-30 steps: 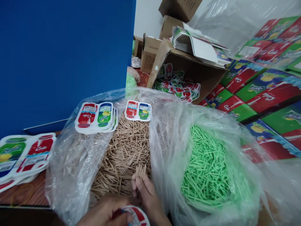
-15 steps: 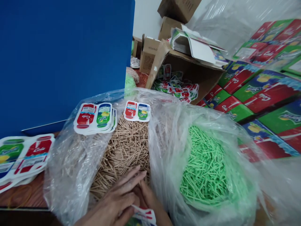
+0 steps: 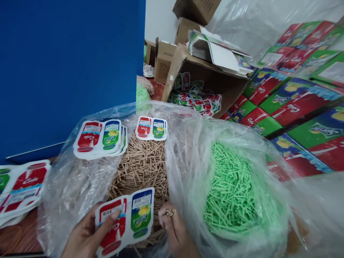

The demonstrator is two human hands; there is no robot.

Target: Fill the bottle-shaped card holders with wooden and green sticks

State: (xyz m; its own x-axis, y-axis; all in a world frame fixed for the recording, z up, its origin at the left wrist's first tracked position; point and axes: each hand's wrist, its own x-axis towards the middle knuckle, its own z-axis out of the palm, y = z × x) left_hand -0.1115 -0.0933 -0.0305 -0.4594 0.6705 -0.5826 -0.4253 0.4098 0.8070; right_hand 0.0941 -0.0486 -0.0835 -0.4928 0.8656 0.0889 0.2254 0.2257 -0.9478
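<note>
My left hand (image 3: 86,234) grips a flat printed packet (image 3: 126,218) with a red Cola half and a green-blue Sprite half, thumb on its red side, held over the bag of tan wooden sticks (image 3: 142,168). My right hand (image 3: 173,229) is closed in a pinch around a small bundle of tan sticks (image 3: 170,212), their ends showing at the fingertips, right beside the packet. A bag of green sticks (image 3: 231,190) sits just to the right of that hand.
Stacks of the same packets lie on the plastic (image 3: 100,139), on the sticks (image 3: 151,128) and at the left on the wooden table (image 3: 23,186). A blue panel (image 3: 67,64) stands behind. An open cardboard box (image 3: 206,86) and printed cartons (image 3: 303,104) fill the right.
The left hand has lifted the packet up into view and now faces it toward the camera. The right hand has gathered a pinch of tan sticks. The camera has shifted right slightly.
</note>
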